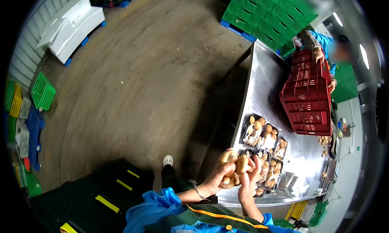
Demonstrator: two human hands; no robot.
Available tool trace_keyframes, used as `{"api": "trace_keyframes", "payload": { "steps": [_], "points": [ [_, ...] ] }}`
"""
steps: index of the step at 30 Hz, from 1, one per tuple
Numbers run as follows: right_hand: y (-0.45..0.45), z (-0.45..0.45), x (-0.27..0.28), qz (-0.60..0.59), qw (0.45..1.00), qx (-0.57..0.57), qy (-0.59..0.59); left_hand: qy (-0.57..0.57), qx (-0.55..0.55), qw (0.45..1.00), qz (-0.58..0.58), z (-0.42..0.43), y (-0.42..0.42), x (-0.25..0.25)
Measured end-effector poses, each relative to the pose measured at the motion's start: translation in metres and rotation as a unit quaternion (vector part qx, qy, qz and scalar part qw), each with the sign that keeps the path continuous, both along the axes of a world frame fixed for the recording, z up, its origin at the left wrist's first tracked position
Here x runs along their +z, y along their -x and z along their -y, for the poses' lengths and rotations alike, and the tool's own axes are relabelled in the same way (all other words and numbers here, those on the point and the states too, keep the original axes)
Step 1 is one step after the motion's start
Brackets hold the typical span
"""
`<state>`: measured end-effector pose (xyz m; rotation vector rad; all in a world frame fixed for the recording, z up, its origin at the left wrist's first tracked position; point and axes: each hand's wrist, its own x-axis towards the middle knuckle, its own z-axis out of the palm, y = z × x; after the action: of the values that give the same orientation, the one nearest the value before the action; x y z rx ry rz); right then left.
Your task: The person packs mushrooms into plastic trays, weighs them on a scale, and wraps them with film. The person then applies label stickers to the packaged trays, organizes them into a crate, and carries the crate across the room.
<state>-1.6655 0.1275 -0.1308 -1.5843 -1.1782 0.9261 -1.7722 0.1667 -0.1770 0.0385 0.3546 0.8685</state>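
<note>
My left hand (219, 177) is closed around several brown-capped mushrooms (229, 156), held near the front edge of the metal table. Against the same bunch, my right hand (248, 179) has its fingers closed on one mushroom (242, 164); its grip is partly hidden. Just beyond my hands, black trays of mushrooms (254, 129) stand close together on the tabletop, some with white stems showing. One dark tray directly behind my fingers is mostly covered by them.
The metal table (263, 75) stretches away from me. Across it, a person's hands (318, 55) hold a tilted red crate (306, 97). Loose mushrooms (324, 140) lie by the far edge. Green crates (263, 18) are stacked behind; a dark surface with yellow strips (107, 204) is at lower left.
</note>
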Motion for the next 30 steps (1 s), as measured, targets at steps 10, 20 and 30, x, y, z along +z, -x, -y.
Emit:
{"api": "trace_keyframes", "payload": {
  "steps": [10, 20, 30],
  "points": [
    [0.015, -0.018, -0.025, 0.175, 0.974, 0.015, -0.142, -0.027, -0.054, 0.995, -0.083, -0.031, 0.018, 0.005],
    [0.021, -0.065, -0.047, 0.228, 0.966, -0.096, -0.074, -0.050, -0.243, 0.965, -0.079, -0.116, 0.005, -0.025],
    [0.074, -0.207, -0.038, 0.229, 0.967, -0.103, -0.052, -0.054, -0.282, 0.953, -0.097, -0.264, 0.044, -0.017]
  ]
}}
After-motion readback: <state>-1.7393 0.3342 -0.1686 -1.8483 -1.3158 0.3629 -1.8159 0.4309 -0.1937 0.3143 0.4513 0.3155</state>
